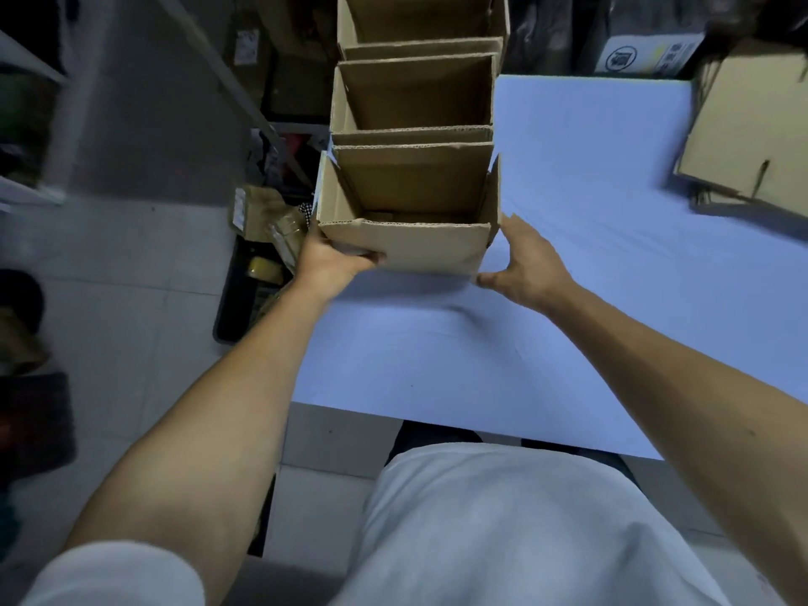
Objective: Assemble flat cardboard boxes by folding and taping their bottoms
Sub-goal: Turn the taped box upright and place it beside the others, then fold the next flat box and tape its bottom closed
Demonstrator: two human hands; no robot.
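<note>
An assembled brown cardboard box (406, 244) stands open side up at the left edge of the white table (590, 190). My left hand (332, 262) grips its near left corner, the thumb across the front wall. My right hand (527, 266) holds the near right corner, fingers along the side wall and thumb at the bottom edge. Two more open boxes (411, 98) stand in a row right behind it. A stack of flat cardboard blanks (752, 133) lies at the table's right.
Left of the table, on the tiled floor, lies a black tray (249, 295) with tape rolls and clutter. Metal shelf rails (245, 98) slant at the far left. A printed carton (647, 54) stands behind the table.
</note>
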